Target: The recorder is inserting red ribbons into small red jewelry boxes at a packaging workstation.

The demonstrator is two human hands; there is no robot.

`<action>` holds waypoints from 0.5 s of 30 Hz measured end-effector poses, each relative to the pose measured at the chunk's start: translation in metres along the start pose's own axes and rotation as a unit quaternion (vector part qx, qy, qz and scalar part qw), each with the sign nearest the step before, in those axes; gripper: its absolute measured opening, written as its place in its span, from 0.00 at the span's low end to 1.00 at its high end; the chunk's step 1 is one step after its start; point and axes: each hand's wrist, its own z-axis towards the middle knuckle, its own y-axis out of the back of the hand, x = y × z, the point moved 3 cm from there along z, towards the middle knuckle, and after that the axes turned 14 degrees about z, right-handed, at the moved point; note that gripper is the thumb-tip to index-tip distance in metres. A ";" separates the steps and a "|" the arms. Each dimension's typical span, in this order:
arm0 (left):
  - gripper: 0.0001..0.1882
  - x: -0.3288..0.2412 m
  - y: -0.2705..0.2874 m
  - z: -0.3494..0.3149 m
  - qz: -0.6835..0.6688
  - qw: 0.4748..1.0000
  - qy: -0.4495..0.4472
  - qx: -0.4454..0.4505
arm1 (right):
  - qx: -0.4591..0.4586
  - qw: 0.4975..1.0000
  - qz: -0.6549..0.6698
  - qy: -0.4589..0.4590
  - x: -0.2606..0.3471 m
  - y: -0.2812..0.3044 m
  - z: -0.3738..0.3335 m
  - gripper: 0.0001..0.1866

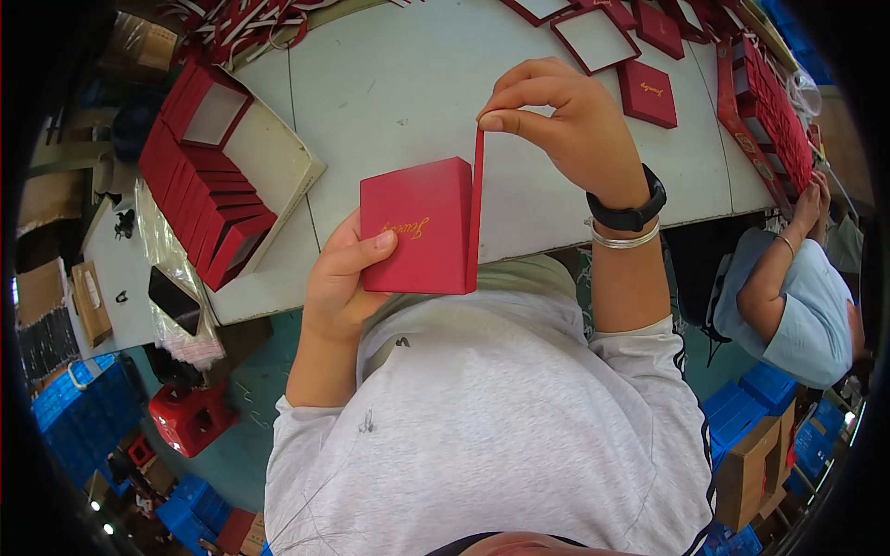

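Note:
A square red jewelry box [417,218] with gold lettering is in my left hand [343,273], the thumb lying across its front face. From the box's right edge a narrow red ribbon [478,176] stretches upward. Its top end is pinched between the thumb and fingers of my right hand [547,111], which is raised above the table. My left hand's other fingers are behind the box and mostly hidden.
Red box parts [190,176] stand in a row inside a pale tray [292,157] on the left. Tangled red and white ribbons [236,23] lie at the far left. A red lid [647,93] and an open box [595,39] rest at the far right. Another person [788,287] works at the right.

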 end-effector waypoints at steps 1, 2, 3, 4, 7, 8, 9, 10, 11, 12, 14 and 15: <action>0.25 0.001 -0.001 0.000 0.000 1.000 0.000 0.000 | 0.000 1.000 0.000 0.000 -0.001 -0.001 0.000 0.08; 0.26 0.001 -0.003 -0.001 -0.006 1.000 0.002 0.000 | 0.003 1.000 0.010 -0.001 -0.002 -0.002 0.001 0.08; 0.26 0.002 -0.003 -0.001 -0.012 1.000 0.004 0.000 | 0.006 1.000 0.019 -0.001 -0.002 -0.004 0.001 0.08; 0.26 0.002 -0.003 -0.001 -0.012 1.000 0.004 0.000 | 0.006 1.000 0.019 -0.002 -0.002 -0.004 0.001 0.08; 0.26 0.002 -0.004 0.000 -0.010 0.999 0.006 0.044 | 0.006 1.000 0.017 0.001 0.000 -0.006 0.002 0.08; 0.26 0.001 -0.004 0.000 -0.004 0.999 0.008 0.041 | 0.009 1.000 0.016 -0.001 0.001 -0.007 0.003 0.08; 0.27 0.001 -0.005 0.000 0.002 0.999 0.009 0.039 | 0.012 1.000 0.015 -0.003 0.002 -0.008 0.004 0.08; 0.27 0.001 -0.005 -0.001 0.003 0.999 0.008 0.038 | 0.011 1.000 0.015 -0.001 0.003 -0.008 0.004 0.08; 0.27 0.001 -0.005 -0.001 0.008 0.999 0.010 0.037 | 0.018 1.000 0.019 0.001 0.004 -0.008 0.004 0.08; 0.27 0.001 -0.005 -0.002 0.013 0.999 0.012 0.035 | 0.024 0.999 0.022 0.004 0.004 -0.009 0.004 0.08; 0.29 0.001 -0.005 -0.002 0.042 0.999 0.009 0.010 | 0.028 0.999 0.023 0.004 0.004 -0.010 0.005 0.07; 0.31 0.001 -0.004 -0.002 0.071 0.997 0.006 -0.015 | 0.032 0.999 0.025 0.004 0.005 -0.011 0.005 0.07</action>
